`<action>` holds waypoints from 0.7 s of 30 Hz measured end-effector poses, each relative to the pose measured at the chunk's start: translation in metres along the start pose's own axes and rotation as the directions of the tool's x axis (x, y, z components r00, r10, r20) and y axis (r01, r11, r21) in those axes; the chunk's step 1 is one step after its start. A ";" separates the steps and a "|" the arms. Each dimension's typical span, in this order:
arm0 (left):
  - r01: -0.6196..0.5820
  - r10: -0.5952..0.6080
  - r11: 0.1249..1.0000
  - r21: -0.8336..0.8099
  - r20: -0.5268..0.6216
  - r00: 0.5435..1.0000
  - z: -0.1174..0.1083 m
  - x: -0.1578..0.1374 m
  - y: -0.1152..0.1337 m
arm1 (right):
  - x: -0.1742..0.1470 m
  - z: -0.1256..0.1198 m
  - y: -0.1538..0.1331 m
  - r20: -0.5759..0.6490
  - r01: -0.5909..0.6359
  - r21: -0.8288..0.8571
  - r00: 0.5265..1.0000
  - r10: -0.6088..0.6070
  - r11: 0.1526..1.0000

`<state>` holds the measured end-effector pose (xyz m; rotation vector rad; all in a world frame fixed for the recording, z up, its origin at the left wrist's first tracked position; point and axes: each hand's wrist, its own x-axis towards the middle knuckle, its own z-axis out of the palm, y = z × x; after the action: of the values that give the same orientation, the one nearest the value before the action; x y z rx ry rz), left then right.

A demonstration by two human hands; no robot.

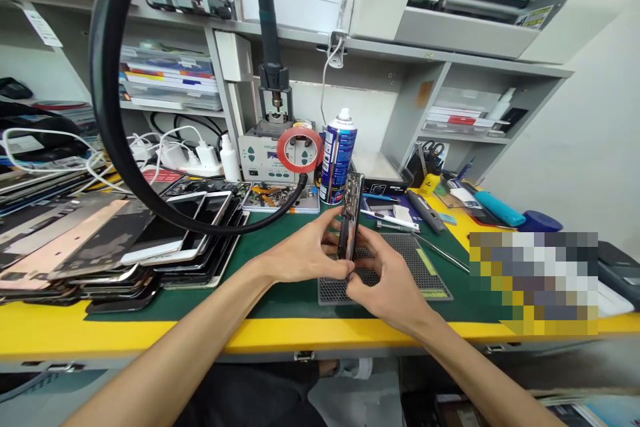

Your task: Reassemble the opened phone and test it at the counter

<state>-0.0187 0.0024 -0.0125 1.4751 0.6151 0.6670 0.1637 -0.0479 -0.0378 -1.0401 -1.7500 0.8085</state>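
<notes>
Upright between my hands is an opened phone (351, 213), turned nearly edge-on, with its inner parts showing on one face. My left hand (313, 247) grips its left side, thumb at the lower end. On the other side my right hand (387, 277) has its fingers and thumb closed on the lower part. Some fingertips are hidden behind the phone. Beneath the hands a grey gridded work mat (425, 280) lies on the green mat (280, 293). A blue spray can (339, 157) stands just behind the phone.
Stacked phones and tablets (195, 240) fill the left side. A thick black hose (107, 80) loops in front of the hot-air station (260, 153). Red tape (300, 150), a tray of small parts (255, 197), tweezers (445, 253) and a light blue case (500, 208) lie around. A pixelated patch covers the right.
</notes>
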 end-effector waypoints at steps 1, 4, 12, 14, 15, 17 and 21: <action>0.006 -0.006 1.000 0.019 -0.002 1.000 0.001 -0.001 0.002 | 0.000 0.000 -0.001 -0.002 0.000 -0.008 1.000 0.000 1.000; 0.018 -0.018 0.997 0.074 -0.012 1.000 0.004 -0.002 0.007 | -0.001 0.002 -0.004 -0.016 0.012 -0.029 1.000 -0.013 0.999; 0.014 -0.012 0.993 0.113 -0.020 1.000 0.006 -0.001 0.005 | -0.002 0.004 -0.008 -0.031 0.037 -0.059 0.999 -0.039 0.998; 0.013 -0.010 0.993 0.115 -0.025 1.000 0.007 -0.001 0.006 | -0.002 0.003 -0.007 -0.030 0.041 -0.061 0.999 -0.042 0.997; 0.014 -0.011 0.993 0.114 -0.025 1.000 0.007 -0.001 0.007 | -0.002 0.002 -0.007 -0.022 0.039 -0.053 0.999 -0.040 0.998; 0.019 -0.017 0.994 0.112 -0.026 1.000 0.008 0.000 0.009 | -0.002 0.000 -0.008 -0.001 0.027 -0.024 1.000 -0.027 0.999; 0.012 -0.010 0.996 0.086 -0.017 1.000 0.006 0.000 0.010 | 0.000 -0.004 -0.010 0.045 -0.004 0.023 0.999 0.003 1.000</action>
<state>-0.0146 -0.0016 -0.0028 1.5466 0.6716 0.6517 0.1643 -0.0519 -0.0284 -1.0173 -1.7725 0.8586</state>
